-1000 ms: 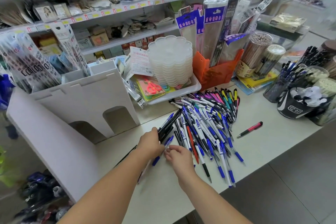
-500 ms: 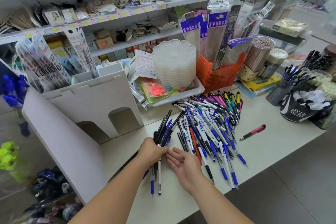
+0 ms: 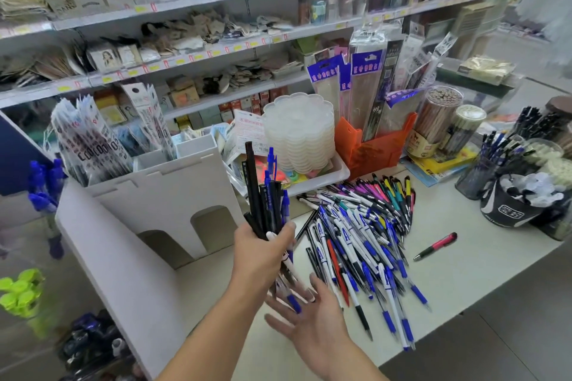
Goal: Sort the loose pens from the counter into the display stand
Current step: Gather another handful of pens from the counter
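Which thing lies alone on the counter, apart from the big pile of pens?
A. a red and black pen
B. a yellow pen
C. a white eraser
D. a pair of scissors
A: the red and black pen lies by itself on the counter, to the right of the pile of pens.

Left hand raised above the counter, forearm bare, reaching up from lower left. Fingers and thumb curled round a bundle of black and blue plastic pens, held near upright. Right hand lower, palm up, fingers spread and straight, cupped under the bundle's lower tips. Right forearm bare, entering from bottom edge.
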